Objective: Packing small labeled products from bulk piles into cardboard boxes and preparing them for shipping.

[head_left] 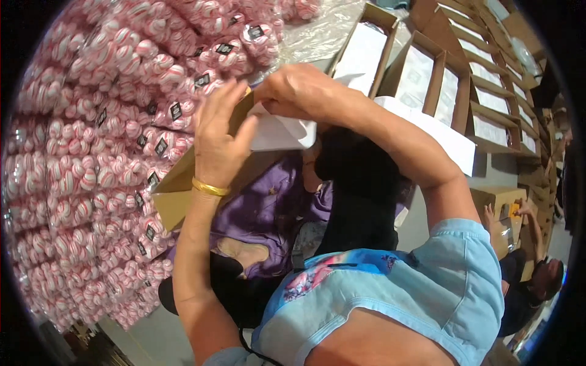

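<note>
Cardboard box (174, 204), open, sits approx 9 to 11 o'clock of centre in head view, w/ purple cloth (259, 201) just off its 4 o'clock side. White sheet (278, 135), curled at one edge, shows at the box opening, approx 11:30. L hand (221, 137), gold bracelet (210, 187) on wrist, is up at 10 o'clock: fingers spread, thumb apart, nothing btw them, palm beside the box. R hand (299, 91) reaches across to 12 o'clock; fingers bent inward at the sheet's upper end, can't tell if they pinch it. Striped red/white balls (125, 131) in clear wrap w/ black tags fill approx 8 to 11 o'clock. Row of boxes (435, 82) w/ white contents runs 1 to 2 o'clock; loose white sheet (442, 137) btw 2 and 3. Just past 3, co-worker's hand (490, 222) is at a brown carton (482, 198).
</note>
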